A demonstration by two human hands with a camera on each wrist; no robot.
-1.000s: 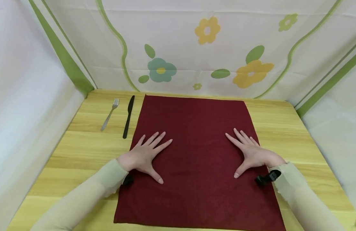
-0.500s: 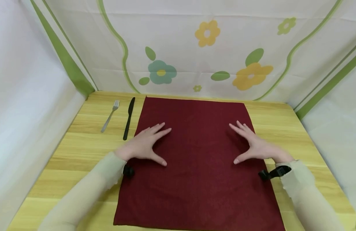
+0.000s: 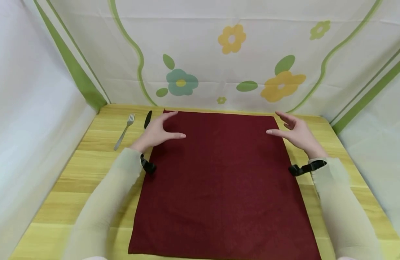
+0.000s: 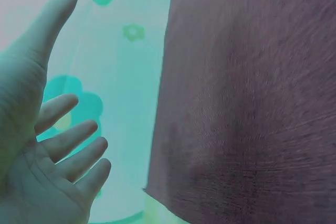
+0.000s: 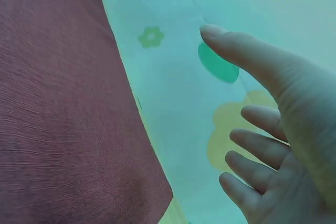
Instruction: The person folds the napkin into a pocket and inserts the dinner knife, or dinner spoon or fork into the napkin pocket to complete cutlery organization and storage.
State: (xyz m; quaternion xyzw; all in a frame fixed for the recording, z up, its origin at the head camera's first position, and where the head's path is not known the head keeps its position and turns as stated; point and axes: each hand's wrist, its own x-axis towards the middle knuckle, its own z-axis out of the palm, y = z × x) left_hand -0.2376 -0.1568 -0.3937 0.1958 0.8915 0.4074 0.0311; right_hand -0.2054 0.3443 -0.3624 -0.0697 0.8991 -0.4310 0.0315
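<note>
A dark red cloth napkin (image 3: 216, 180) lies spread flat on the wooden table. Above its far left part hovers my left hand (image 3: 157, 131), thumb apart from the fingers, holding nothing. Over the far right edge my right hand (image 3: 297, 133) is raised in the same way, also with nothing in it. Both wrist views show the palms facing the cloth (image 4: 247, 98), the thumb (image 5: 247, 51) spread and the fingers relaxed. A black knife (image 3: 148, 119) stands out past my left hand, its handle hidden by that hand.
A silver fork (image 3: 124, 131) lies left of the knife on the wooden table (image 3: 73, 180). White curtains with printed flowers (image 3: 181, 82) enclose the back and both sides. Each wrist carries a black strap (image 3: 308, 168).
Both hands have lifted off the cloth and moved toward its far corners. My left hand now covers part of the knife. The cloth and fork stay in place.
</note>
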